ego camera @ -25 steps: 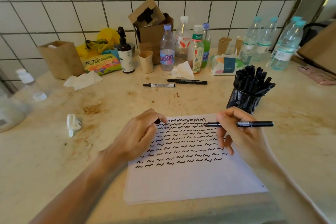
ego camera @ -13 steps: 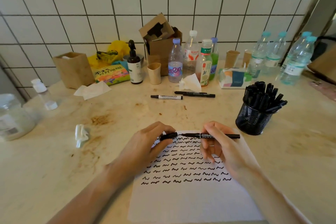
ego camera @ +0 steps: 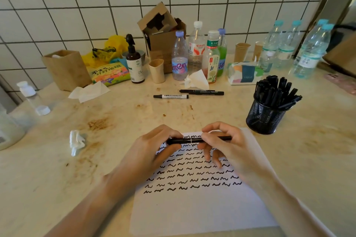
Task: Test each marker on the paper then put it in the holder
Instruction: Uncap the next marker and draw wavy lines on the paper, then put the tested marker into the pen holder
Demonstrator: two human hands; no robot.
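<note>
At frame centre, your left hand (ego camera: 152, 148) and right hand (ego camera: 229, 146) each hold a firm grip on the black marker (ego camera: 192, 140), level above the paper (ego camera: 202, 208); the holder (ego camera: 264, 119) stands right, on the tabletop (ego camera: 317, 150).

White paper (ego camera: 202, 208) carries black squiggle rows; black mesh holder (ego camera: 264, 119); beige tabletop (ego camera: 317, 159) with brownish, possibly rust, stains.

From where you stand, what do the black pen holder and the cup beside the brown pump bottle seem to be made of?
The pen holder looks like black metal mesh: its wall is a fine see-through grid. The cup looks like matte paper or plastic; its cream wall has no shine, so I cannot tell which.
</note>
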